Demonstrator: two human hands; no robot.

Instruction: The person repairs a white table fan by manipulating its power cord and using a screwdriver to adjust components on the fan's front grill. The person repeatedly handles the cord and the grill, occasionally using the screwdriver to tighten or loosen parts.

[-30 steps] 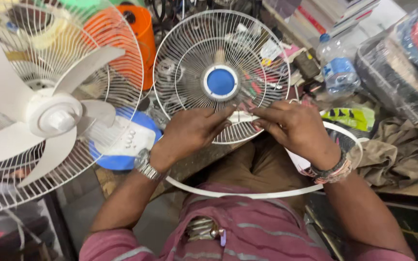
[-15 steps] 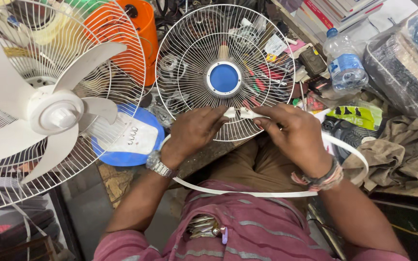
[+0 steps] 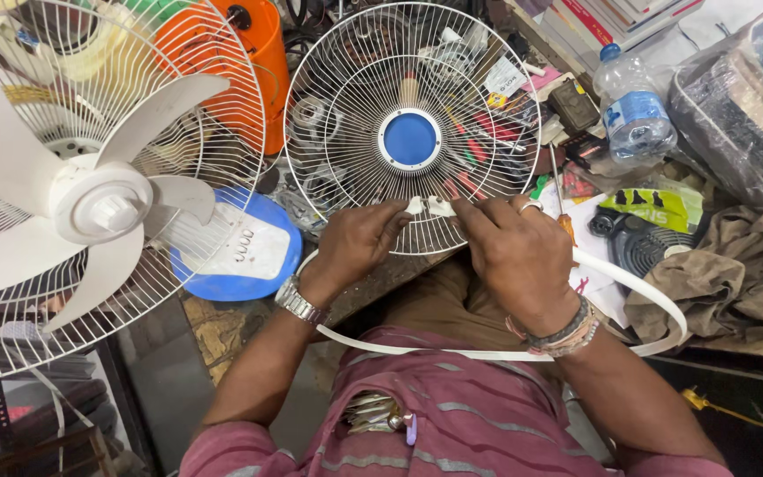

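Both the left hand (image 3: 357, 243) and right hand (image 3: 514, 252) curl closed, pinching the white plastic rim band (image 3: 638, 291) ends against the near edge of the round wire fan guard (image 3: 411, 124).

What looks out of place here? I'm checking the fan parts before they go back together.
The white rim band hangs loose around the person's arms, off the round wire guard; both hands, left and right, pinch its open ends.

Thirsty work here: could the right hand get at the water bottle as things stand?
Probably not at once: the right hand is busy pinching the white rim band; otherwise the water bottle stands unobstructed beyond low clutter.
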